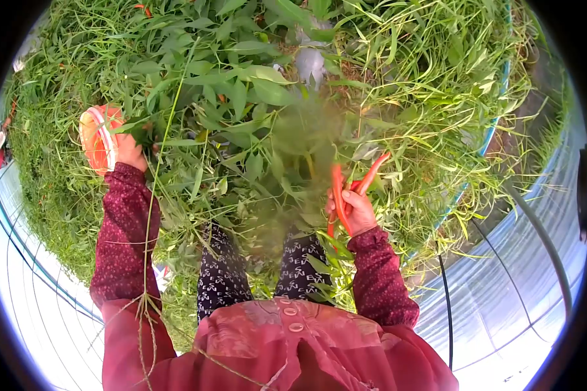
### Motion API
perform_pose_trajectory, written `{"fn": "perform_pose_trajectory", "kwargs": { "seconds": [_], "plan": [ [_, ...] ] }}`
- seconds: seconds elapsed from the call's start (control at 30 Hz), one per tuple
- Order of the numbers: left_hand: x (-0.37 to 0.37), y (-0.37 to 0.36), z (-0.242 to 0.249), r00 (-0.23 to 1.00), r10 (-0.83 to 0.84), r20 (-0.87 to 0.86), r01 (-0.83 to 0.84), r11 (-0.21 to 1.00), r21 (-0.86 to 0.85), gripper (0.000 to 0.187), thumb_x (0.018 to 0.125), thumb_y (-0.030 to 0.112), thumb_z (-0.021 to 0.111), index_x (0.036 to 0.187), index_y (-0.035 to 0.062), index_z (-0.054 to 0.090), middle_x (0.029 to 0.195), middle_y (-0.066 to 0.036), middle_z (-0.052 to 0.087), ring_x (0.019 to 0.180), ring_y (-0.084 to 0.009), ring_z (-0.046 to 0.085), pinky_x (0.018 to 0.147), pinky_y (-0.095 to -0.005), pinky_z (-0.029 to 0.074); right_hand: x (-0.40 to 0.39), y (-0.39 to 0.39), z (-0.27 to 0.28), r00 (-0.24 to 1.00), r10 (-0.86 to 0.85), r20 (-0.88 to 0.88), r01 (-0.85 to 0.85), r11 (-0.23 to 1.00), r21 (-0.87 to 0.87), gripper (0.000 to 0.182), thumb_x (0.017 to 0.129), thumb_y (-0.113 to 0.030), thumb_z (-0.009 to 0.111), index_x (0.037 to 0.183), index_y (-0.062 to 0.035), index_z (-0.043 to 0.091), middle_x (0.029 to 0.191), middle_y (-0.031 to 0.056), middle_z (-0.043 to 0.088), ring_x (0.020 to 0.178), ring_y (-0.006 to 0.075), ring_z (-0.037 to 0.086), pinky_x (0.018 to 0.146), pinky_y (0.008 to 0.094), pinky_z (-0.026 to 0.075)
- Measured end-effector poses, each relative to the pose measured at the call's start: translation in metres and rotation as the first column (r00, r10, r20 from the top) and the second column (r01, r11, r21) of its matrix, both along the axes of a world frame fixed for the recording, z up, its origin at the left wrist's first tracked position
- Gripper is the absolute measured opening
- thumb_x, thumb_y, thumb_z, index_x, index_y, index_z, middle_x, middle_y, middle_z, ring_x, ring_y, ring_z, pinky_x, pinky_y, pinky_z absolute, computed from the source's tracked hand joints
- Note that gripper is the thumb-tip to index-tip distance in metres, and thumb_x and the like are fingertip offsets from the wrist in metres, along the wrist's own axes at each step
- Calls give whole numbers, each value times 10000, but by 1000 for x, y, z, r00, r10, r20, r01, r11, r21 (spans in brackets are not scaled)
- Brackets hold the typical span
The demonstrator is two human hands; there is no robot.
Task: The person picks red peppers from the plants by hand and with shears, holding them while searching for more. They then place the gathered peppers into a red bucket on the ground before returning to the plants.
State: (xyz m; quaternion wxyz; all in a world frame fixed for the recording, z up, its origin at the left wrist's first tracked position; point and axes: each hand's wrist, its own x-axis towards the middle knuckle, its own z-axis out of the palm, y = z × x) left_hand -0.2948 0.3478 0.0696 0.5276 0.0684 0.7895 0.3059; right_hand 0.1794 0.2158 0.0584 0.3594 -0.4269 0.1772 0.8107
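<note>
Tapering red peppers [338, 190], smooth and slender.

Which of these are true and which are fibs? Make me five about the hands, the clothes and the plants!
1. The right hand holds red peppers. True.
2. The trousers are plain yellow. False: the trousers are black with white letters.
3. An orange thing with a white band is at the left hand. True.
4. The sleeves are bright blue. False: the sleeves are dark red with pale specks.
5. Only bare sand lies in front of the person. False: green plants grow there.
</note>
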Motion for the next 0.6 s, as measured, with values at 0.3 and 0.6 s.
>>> {"fn": "perform_pose_trajectory", "kwargs": {
  "seconds": [0.3, 0.6],
  "plan": [
    [-112, -78, 8, 983, -182, -17, 183, 980, 80, 150, 887, 69, 463, 1012, 24, 533, 855, -81, 593, 742, -197, 571, 636, -303, 473, 3, -9, -10, 998, -54, -16, 52, 995, -86, 393, 776, -42, 642, 1136, -72, 486, 927, 123, 609, 765, 229, 626, 657, 370, 535],
    [-192, -104, -56, 504, -635, -585, 708, 692, -142, 220, 779, 2, 580, 999, 18, 575, 889, -119, 618, 793, -247, 603, 683, -365, 476, 23, -8, -6, 990, 114, 85, -112, 993, -32, 390, 800, -133, 621, 1149, -34, 477, 900, 121, 591, 708, 218, 596, 668, 369, 509]
  ]
}}
